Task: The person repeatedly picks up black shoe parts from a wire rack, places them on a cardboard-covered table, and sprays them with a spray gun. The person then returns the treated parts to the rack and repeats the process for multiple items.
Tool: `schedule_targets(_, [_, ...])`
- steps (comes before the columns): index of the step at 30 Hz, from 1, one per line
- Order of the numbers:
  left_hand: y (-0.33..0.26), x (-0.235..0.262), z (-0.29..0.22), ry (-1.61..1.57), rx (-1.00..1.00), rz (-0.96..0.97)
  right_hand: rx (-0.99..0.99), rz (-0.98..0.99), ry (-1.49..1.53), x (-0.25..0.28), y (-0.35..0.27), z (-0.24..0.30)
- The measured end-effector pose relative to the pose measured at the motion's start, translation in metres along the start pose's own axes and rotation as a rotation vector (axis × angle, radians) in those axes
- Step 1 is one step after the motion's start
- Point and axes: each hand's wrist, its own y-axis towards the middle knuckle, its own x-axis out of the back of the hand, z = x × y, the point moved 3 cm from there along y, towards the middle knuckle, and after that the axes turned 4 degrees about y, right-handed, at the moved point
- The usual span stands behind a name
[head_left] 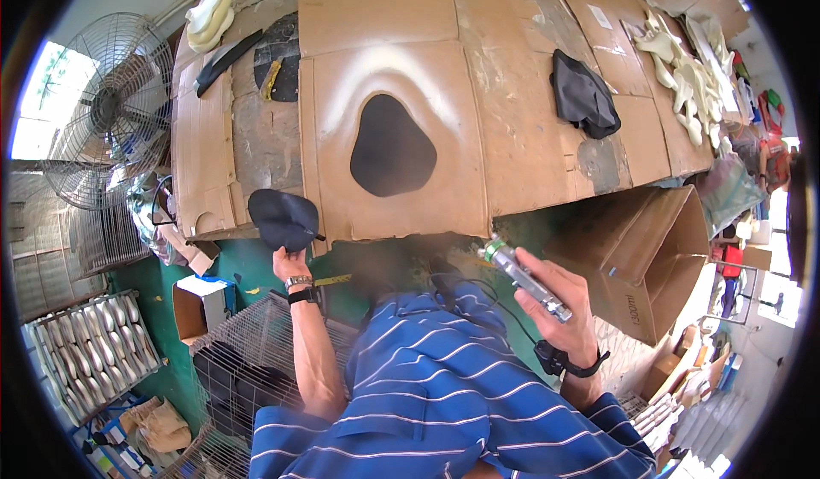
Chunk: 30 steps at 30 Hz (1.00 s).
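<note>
My left hand (289, 263) grips a dark rounded fabric-covered piece (283, 218) at the near left edge of a cardboard-covered table (530, 137). My right hand (559, 304) holds a silver spray can (524, 277) with a green top, tilted, nozzle toward the table, below its near edge. On the cardboard lies a black pear-shaped piece (391, 147) ringed by a pale sprayed halo. Both wrists wear black bands, and the left also a watch.
A black cloth piece (582, 94) and several cream foam shapes (683, 73) lie at the right of the table. An open cardboard box (641, 257) stands at the right, a large fan (107, 107) at the left, wire racks (239, 351) below.
</note>
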Motion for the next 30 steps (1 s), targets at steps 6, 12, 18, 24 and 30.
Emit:
schedule_targets(6, [-0.044,-0.025,-0.033,0.134,-0.204,-0.053,-0.190,-0.165,-0.011,0.021,-0.007,-0.011])
schedule_targets(12, [-0.088,-0.021,-0.073,-0.041,-0.272,-0.140,-0.224,0.016,0.058,-0.023,-0.001,-0.032])
schedule_targets(18, [-0.118,0.044,-0.099,0.033,-0.508,-0.181,-0.213,0.405,0.198,-0.104,0.020,-0.051])
schedule_targets(24, [-0.242,0.120,-0.174,-0.387,-0.651,-0.377,-0.055,0.807,-0.086,-0.149,0.050,-0.060])
schedule_targets(30, [-0.279,0.283,-0.248,-0.250,-0.907,-0.868,0.086,0.815,-0.105,-0.218,0.042,0.021])
